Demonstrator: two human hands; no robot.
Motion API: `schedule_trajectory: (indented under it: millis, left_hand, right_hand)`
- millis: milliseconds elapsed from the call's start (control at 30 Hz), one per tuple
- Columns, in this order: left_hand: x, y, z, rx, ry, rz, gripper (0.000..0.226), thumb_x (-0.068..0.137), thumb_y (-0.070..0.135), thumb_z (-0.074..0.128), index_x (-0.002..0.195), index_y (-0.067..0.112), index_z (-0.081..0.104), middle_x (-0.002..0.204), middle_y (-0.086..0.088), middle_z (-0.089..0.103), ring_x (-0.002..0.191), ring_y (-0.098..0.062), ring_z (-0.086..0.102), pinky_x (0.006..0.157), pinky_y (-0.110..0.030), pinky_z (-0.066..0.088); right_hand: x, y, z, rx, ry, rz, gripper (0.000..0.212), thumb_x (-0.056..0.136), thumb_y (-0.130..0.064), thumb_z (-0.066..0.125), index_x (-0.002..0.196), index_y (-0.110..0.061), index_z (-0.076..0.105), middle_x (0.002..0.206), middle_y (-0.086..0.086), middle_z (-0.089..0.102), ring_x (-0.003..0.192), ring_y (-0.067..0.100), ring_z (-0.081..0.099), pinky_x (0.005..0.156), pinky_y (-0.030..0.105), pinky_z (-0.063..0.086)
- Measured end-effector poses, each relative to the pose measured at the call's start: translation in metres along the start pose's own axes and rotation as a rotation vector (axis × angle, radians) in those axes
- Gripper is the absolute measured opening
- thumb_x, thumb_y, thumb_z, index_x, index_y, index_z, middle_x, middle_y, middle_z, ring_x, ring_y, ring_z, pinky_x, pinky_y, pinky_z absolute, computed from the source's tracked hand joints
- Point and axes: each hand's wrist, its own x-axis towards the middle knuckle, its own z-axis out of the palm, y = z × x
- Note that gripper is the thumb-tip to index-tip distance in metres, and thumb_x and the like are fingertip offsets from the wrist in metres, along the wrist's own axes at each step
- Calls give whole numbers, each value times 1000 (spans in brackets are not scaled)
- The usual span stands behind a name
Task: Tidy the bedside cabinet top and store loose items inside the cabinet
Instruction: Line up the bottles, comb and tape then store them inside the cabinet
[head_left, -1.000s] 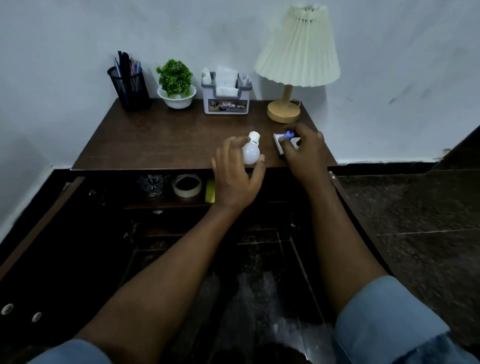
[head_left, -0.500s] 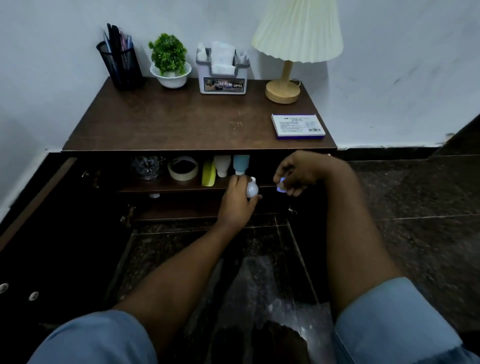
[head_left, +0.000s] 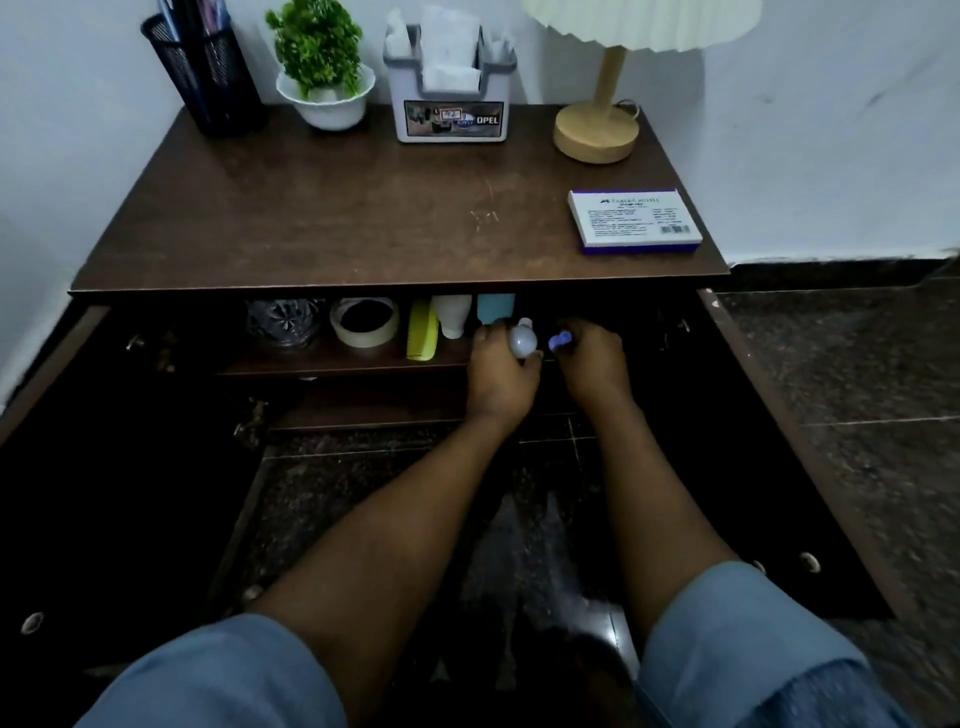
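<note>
Fingers (head_left: 487, 336) of the left hand (head_left: 500, 376) are curled round a white light bulb (head_left: 522, 340) and grip it, base pointing up and away from the person. Fingers (head_left: 577, 332) of the right hand (head_left: 592, 365) are curled round a small blue object (head_left: 560, 341) and pinch it; its exact type cannot be determined. Both hands sit side by side, close but apart, at the front edge of the upper shelf (head_left: 332, 362) inside the open cabinet, towards its middle.

Shelf contents, directly left of the left hand, in order outward: a blue bottle (head_left: 495, 308), a white bottle (head_left: 453, 318), a yellow-green comb (head_left: 422, 333) standing on edge, a roll of tape (head_left: 364, 323) and a patterned glass (head_left: 283, 322). The upper parts of both bottles are hidden by the cabinet top.

The cabinet top (head_left: 363, 218) carries a flat white and blue box (head_left: 634, 221) near its front right corner. Along the rear edge, right to left: a lamp (head_left: 597, 124) with a wooden base, a grey holder (head_left: 449, 101) with white paper, a potted plant (head_left: 324, 78) and a black mesh pen holder (head_left: 208, 83).

Both cabinet doors stand open; the right door (head_left: 779, 426) extends towards the person.
</note>
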Motion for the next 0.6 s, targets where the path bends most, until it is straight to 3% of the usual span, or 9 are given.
schedule_trajectory:
  millis: [133, 333, 433, 600]
  left_hand:
    - [-1, 0, 3, 16, 8, -1, 33, 82, 17, 73, 108, -2, 63, 111, -20, 61, 102, -31, 58, 81, -19, 35]
    - [-12, -1, 5, 13, -29, 32, 37, 87, 18, 70, 117, -1, 58, 118, -18, 56, 108, -32, 58, 87, -26, 41]
    - [-12, -3, 4, 48, -47, 67, 43, 92, 18, 69, 129, 2, 56, 125, -18, 55, 115, -32, 56, 94, -32, 44]
    - [-7, -4, 2, 26, -33, 59, 45, 94, 15, 68, 137, 7, 56, 127, -15, 64, 119, -30, 59, 98, -35, 47]
  right_hand:
    - [2, 3, 2, 90, 7, 9, 20, 90, -3, 66, 109, -2, 72, 106, 17, 75, 101, 34, 70, 91, 46, 55]
    - [3, 7, 5, 169, 16, 50, 13, 91, -5, 65, 102, -1, 72, 100, 17, 76, 96, 34, 71, 89, 47, 56]
    - [1, 7, 7, 205, 73, 89, 10, 90, -4, 64, 96, -6, 72, 96, 10, 77, 93, 26, 71, 82, 31, 54]
    - [5, 7, 10, 218, 109, 109, 12, 92, -4, 67, 102, -9, 73, 97, 0, 75, 89, 12, 65, 71, 9, 37]
